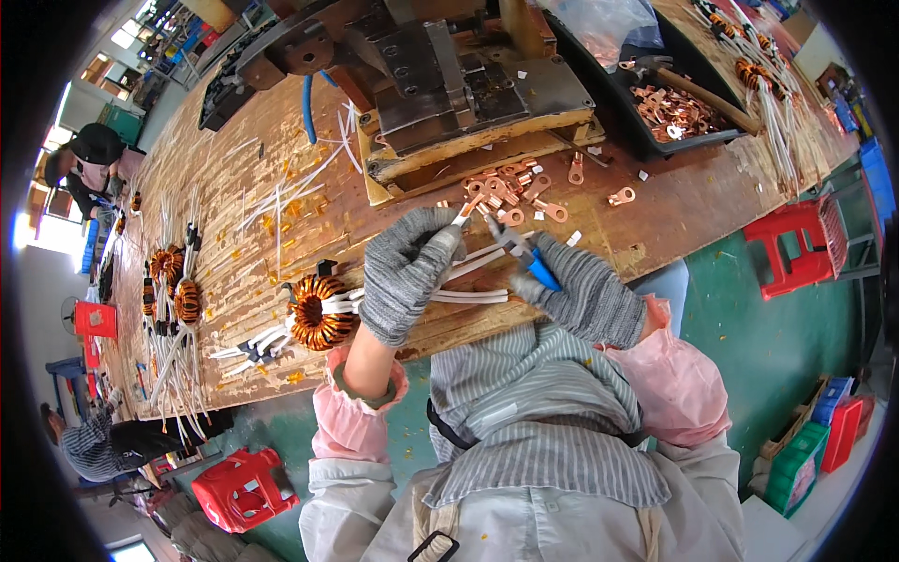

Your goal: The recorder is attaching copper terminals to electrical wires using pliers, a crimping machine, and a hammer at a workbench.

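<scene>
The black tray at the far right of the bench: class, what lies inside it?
The black tray holds loose copper terminal lugs and a wooden-handled tool. A clear plastic bag covers its rear part, so nothing there can be made out.

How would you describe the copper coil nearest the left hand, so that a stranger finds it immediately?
Start at the long worn wooden workbench and go to its near edge, just left of the grey-gloved left hand. There lies a ring-shaped coil wound with copper wire and dark bands, its white leads running under that hand. Unlike the similar coils farther left, it lies alone, closest to the person.
</scene>
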{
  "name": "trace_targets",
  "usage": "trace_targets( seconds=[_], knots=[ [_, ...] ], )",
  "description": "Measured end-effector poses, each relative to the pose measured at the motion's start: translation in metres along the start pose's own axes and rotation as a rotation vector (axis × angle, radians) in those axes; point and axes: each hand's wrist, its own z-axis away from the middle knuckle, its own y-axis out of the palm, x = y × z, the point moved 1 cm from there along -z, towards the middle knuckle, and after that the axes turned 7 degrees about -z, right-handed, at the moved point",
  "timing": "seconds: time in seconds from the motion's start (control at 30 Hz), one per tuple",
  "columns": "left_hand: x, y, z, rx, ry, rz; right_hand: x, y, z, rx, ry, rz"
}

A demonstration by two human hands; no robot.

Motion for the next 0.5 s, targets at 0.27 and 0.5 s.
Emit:
trace_targets(
  seconds=[0.27, 0.5],
  knots=[
    [-0.0040, -0.0012, 0.0057, 0.002, 0.059, -0.043, -0.0035, 0.0027, -0.0018, 0.199, 0.007, -0.280],
    [-0.0018, -0.0018, 0.0087, -0.008, 0.070, -0.041, -0.0055, 0.0018, -0.0001, 0.397, 0.014, -0.574]
  ],
)
